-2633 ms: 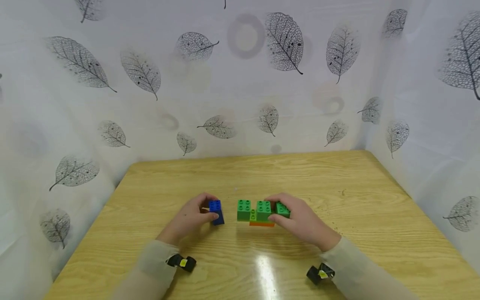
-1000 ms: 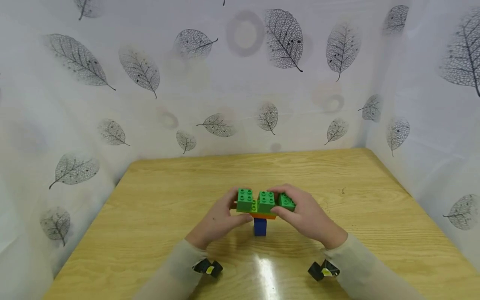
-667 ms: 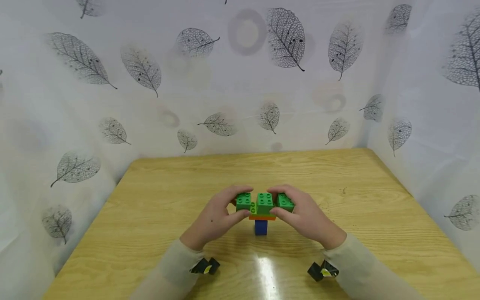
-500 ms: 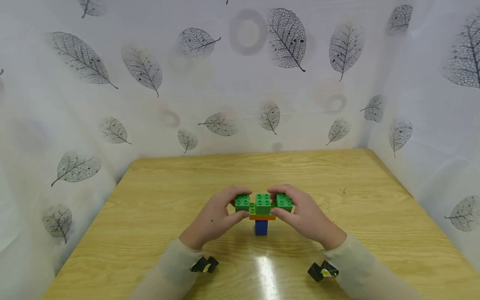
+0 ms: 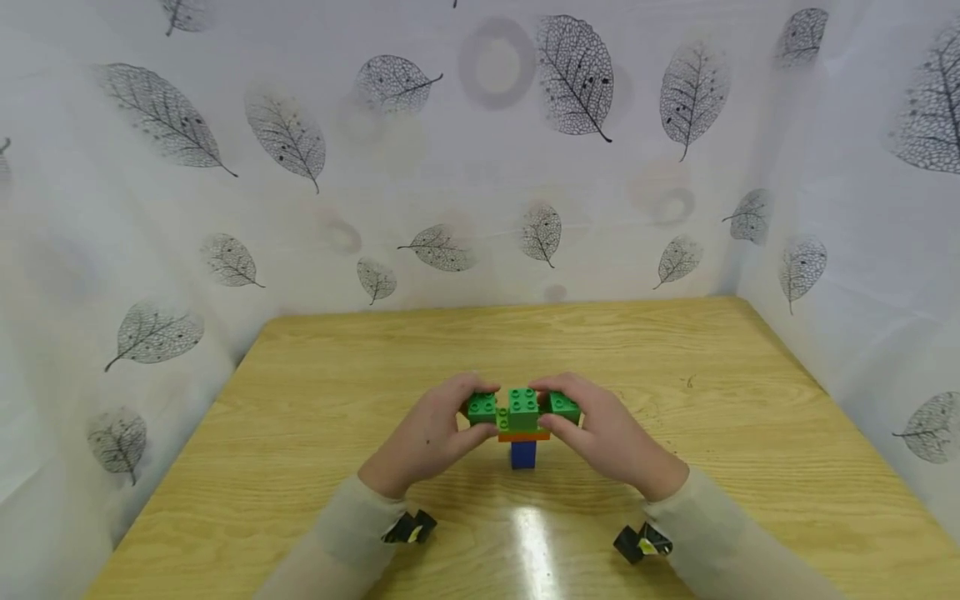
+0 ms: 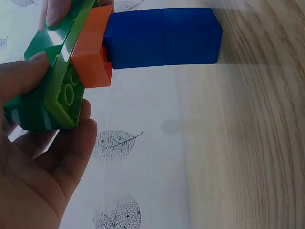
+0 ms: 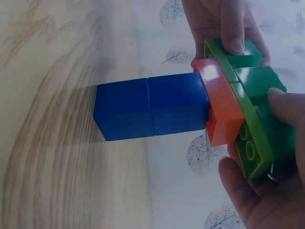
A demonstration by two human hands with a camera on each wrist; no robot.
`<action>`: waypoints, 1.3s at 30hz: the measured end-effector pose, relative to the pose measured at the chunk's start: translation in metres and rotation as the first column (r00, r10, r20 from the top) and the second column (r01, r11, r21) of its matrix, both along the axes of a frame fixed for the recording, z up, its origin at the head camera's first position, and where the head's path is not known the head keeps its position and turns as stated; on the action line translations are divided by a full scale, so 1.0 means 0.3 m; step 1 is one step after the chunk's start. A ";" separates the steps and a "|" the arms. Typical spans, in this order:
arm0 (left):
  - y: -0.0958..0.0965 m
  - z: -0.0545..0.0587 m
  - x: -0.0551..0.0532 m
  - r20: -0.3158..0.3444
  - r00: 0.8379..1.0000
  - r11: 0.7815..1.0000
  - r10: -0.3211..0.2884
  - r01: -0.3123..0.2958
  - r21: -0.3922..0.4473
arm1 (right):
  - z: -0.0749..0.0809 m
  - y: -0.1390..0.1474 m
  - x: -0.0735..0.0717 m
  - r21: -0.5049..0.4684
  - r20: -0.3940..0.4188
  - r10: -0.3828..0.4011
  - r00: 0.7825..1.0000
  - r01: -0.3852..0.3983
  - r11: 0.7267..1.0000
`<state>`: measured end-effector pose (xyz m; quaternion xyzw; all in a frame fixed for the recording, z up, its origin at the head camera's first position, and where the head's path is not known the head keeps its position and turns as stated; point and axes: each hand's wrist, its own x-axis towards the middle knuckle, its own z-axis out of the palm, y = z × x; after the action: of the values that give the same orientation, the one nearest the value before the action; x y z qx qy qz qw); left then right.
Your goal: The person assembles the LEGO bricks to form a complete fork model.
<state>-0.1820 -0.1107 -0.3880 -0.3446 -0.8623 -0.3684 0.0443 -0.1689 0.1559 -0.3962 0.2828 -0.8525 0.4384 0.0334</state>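
Two stacked blue bricks (image 6: 163, 38) stand upright on the table, forming a column. An orange brick (image 7: 220, 102) sits on top of them, with light green pieces (image 7: 257, 138) above it. Three green bricks top the build: left (image 5: 482, 406), middle (image 5: 522, 410) and right (image 5: 564, 406). My left hand (image 5: 420, 437) grips the left end, thumb in front and fingers behind. With the same kind of hold, my right hand (image 5: 615, 437) has the right end. Studs show on the underside of the light green ends. Fingers partly hide both outer green bricks.
The wooden table (image 5: 315, 392) reaches back to a white curtain (image 5: 480, 167) printed with leaves, which also hangs at both sides. A black wrist device (image 5: 409, 527) is on the left sleeve, and another black device (image 5: 642, 542) on the right.
The left hand first held the blue bricks at the left; they now stand under the orange brick. It moved to the left green end. Lately the top has turned slightly.
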 end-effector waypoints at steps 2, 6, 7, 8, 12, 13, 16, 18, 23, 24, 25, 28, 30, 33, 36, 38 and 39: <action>0.008 0.002 0.004 -0.002 1.000 1.000 0.009 -0.009 -0.006 | -0.005 0.004 -0.005 -0.018 0.035 0.005 0.999 -0.004 1.000; 0.016 0.009 0.011 0.006 1.000 1.000 0.018 -0.018 -0.013 | -0.014 0.009 -0.014 -0.047 0.081 0.024 0.996 -0.020 0.999; 0.016 0.010 0.012 0.014 1.000 1.000 0.021 -0.021 -0.014 | -0.014 0.008 -0.014 -0.051 0.088 0.026 0.996 -0.022 0.998; 0.016 0.011 0.013 0.024 0.999 1.000 0.023 -0.023 -0.013 | -0.014 0.007 -0.014 -0.053 0.092 0.027 0.995 -0.022 0.998; 0.016 0.016 0.016 0.052 0.998 0.999 0.029 -0.028 -0.017 | -0.014 0.007 -0.011 -0.044 0.088 0.023 0.996 -0.019 0.999; 0.016 0.017 0.016 0.057 0.998 0.999 0.029 -0.028 -0.017 | -0.013 0.006 -0.010 -0.042 0.088 0.022 0.996 -0.018 0.999; 0.015 0.016 0.017 0.064 0.998 1.000 0.027 -0.026 -0.016 | -0.010 0.007 -0.005 -0.039 0.102 0.020 0.995 -0.017 0.999; 0.015 0.015 0.018 0.065 0.998 1.000 0.028 -0.027 -0.012 | -0.008 0.007 -0.002 -0.038 0.117 0.018 0.993 -0.014 0.999; 0.012 0.002 0.017 0.025 0.999 0.999 0.040 -0.039 -0.036 | -0.012 0.004 -0.002 -0.034 0.129 0.013 0.992 -0.009 0.999; 0.011 0.000 0.017 0.015 0.999 0.998 0.041 -0.041 -0.043 | -0.012 0.003 -0.002 -0.036 0.129 0.013 0.992 -0.008 0.999; 0.010 -0.003 0.016 0.007 0.999 0.998 0.042 -0.041 -0.051 | -0.013 0.003 -0.003 -0.035 0.127 0.010 0.992 -0.005 0.999; 0.006 -0.010 0.012 -0.021 0.999 0.996 0.036 -0.038 -0.076 | -0.014 0.005 -0.004 -0.040 0.124 -0.006 0.992 0.011 0.999; 0.005 -0.009 0.011 -0.041 0.999 0.995 0.028 -0.031 -0.091 | -0.013 0.009 -0.007 -0.035 0.116 -0.023 0.993 0.027 0.999; 0.005 -0.006 0.012 -0.082 0.997 0.993 0.013 -0.022 -0.116 | -0.006 0.019 -0.011 -0.029 0.117 -0.044 0.992 0.048 0.998; 0.004 0.000 0.010 -0.101 0.995 0.993 -0.003 -0.009 -0.118 | 0.007 0.029 -0.019 -0.019 0.134 -0.060 0.989 0.063 0.998; 0.004 0.006 0.008 -0.110 0.994 0.993 -0.012 -0.001 -0.119 | 0.015 0.035 -0.026 -0.020 0.147 -0.061 0.987 0.065 0.998; 0.004 0.009 0.006 -0.115 0.993 0.993 -0.017 0.003 -0.121 | 0.019 0.036 -0.031 -0.020 0.153 -0.060 0.986 0.064 0.998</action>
<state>-0.1803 -0.1094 -0.3853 -0.3717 -0.8773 -0.2953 0.0713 -0.1783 0.1668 -0.3907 0.2214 -0.8554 0.4680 -0.0146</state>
